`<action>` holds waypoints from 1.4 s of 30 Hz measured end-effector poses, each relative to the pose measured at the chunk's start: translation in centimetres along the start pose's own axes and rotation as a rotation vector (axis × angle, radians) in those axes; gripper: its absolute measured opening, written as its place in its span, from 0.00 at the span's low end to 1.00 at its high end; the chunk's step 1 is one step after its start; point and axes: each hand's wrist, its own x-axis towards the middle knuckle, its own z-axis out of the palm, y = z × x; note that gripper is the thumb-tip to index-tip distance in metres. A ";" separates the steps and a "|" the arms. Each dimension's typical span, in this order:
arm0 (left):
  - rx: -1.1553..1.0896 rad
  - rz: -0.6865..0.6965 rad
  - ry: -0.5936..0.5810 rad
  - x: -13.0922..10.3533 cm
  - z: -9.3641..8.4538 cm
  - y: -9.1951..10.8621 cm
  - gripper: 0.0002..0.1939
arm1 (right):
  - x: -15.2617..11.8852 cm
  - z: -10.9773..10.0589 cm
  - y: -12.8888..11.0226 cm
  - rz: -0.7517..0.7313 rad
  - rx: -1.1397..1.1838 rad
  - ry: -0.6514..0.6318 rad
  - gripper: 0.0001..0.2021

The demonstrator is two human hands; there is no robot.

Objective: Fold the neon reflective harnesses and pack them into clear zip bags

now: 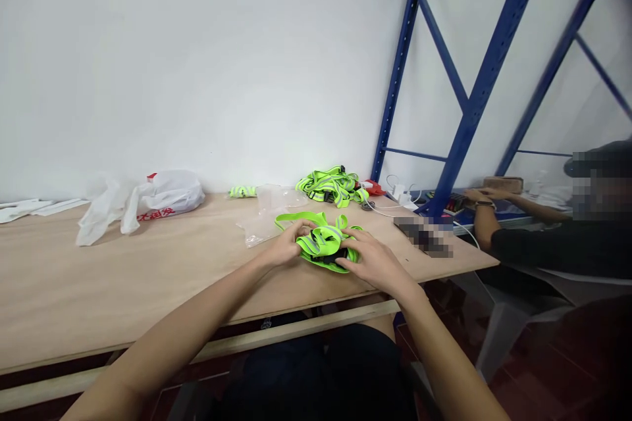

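Note:
A bundle of neon green reflective strap [323,241] with a grey stripe lies on the table before me, one loop stretching off to the left. Black plastic parts show in its lower middle. My left hand [289,243] grips the bundle's left side, its fingertips partly behind the folds. From the right, my right hand [371,259] closes on the bundle, thumb low by the black parts and fingers over the top. Just behind lie clear plastic bags [264,217]. Farther back is a tangled pile of the same green straps [328,185] with black buckles.
A small rolled green strap [243,191] and a white carrier bag [172,194] lie along the wall. At right are a pixelated dark object [423,237], a white charger with cables [401,194] and a blue rack [464,125]. Another person [543,237] sits beyond it.

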 end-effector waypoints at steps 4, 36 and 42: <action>-0.019 -0.041 0.019 -0.2 0.0 0.2 0.22 | 0.1 -0.8 1.2 0.015 0.054 0.053 0.10; -0.139 -0.103 0.288 0.7 0.1 -0.8 0.19 | 1.5 2.1 -0.7 0.184 -0.016 -0.115 0.17; -0.162 -0.200 0.428 0.5 -1.4 -2.3 0.17 | 1.6 1.2 3.5 0.275 0.182 0.036 0.15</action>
